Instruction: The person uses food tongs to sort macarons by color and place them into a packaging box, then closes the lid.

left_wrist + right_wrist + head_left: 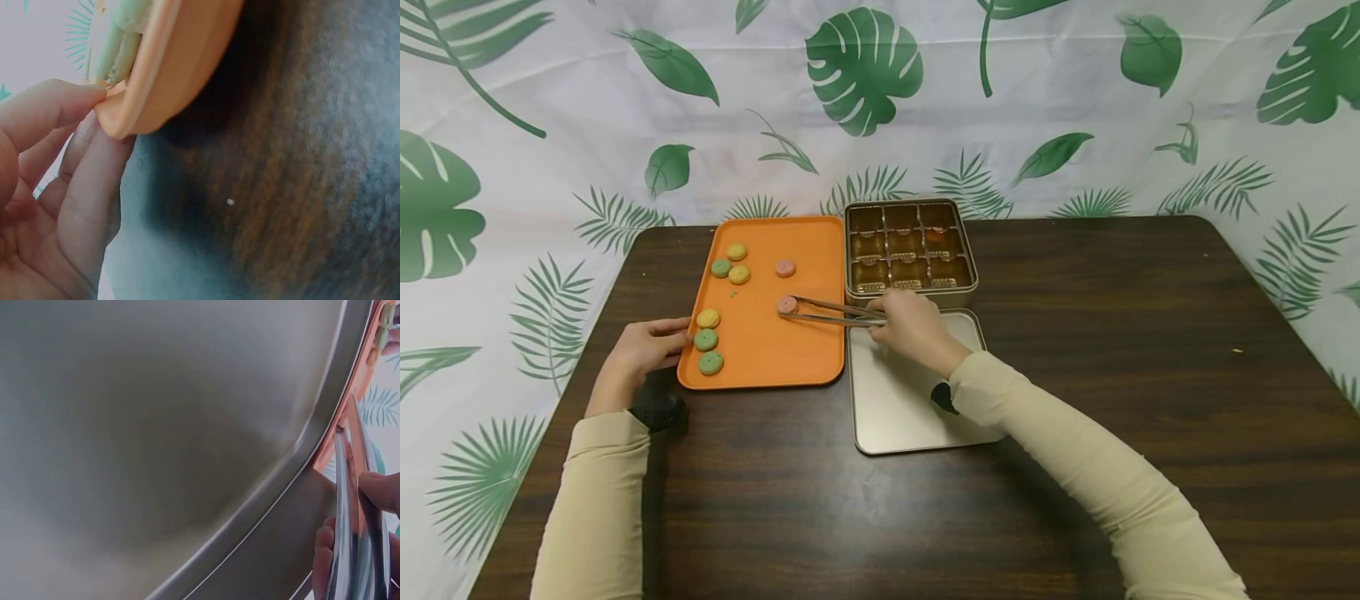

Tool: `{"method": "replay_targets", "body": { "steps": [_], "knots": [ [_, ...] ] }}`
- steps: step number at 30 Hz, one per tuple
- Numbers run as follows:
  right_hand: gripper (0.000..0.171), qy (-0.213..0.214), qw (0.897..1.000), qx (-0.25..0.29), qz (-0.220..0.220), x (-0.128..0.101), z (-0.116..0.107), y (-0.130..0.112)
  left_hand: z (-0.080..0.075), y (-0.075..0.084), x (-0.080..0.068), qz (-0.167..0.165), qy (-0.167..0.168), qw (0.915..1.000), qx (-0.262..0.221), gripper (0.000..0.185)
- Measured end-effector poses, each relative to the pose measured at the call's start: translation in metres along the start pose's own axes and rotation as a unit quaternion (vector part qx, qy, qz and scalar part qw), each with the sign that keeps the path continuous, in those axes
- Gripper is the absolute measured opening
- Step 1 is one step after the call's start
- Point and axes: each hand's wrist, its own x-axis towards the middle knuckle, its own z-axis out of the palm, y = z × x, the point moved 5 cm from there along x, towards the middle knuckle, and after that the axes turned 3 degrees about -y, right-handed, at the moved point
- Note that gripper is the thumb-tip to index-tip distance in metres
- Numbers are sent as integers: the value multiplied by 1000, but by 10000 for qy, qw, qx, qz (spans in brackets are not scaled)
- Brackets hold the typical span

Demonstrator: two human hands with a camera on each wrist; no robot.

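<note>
My left hand point(638, 354) pinches the left rim of an orange tray point(775, 354), with the thumb on the rim and fingers beneath it in the left wrist view. In my right hand point(913, 329) is a pair of metal tongs point(831, 319) reaching leftward over the tray. Their tips stand on either side of a pink macaron point(787, 305). A second pink macaron point(785, 267) lies farther back. Along the tray's left side lie yellow macarons point(708, 318) and green macarons point(711, 362), some close to my left fingers.
Right of the tray stands a tin point(955, 297) with a brown divided insert; something reddish point(936, 235) shows in a right-hand compartment. In front of it lies a metal lid point(895, 408), under my right forearm. A leaf-print cloth point(1000, 125) hangs behind the dark wooden table point(1112, 333).
</note>
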Motion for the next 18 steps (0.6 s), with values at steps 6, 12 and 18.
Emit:
{"method": "replay_targets", "body": {
  "steps": [6,12,18],
  "knots": [
    [32,206,9995,78,-217,-1,-5,5,1,1,0,-38,28,10000,30,53],
    [34,397,9984,334,-203,-6,-23,12,1,2,-1,-31,43,10000,-1,53],
    [36,667,9952,713,-114,-15,-48,30,1,3,-2,-10,39,10000,42,54]
  ]
}}
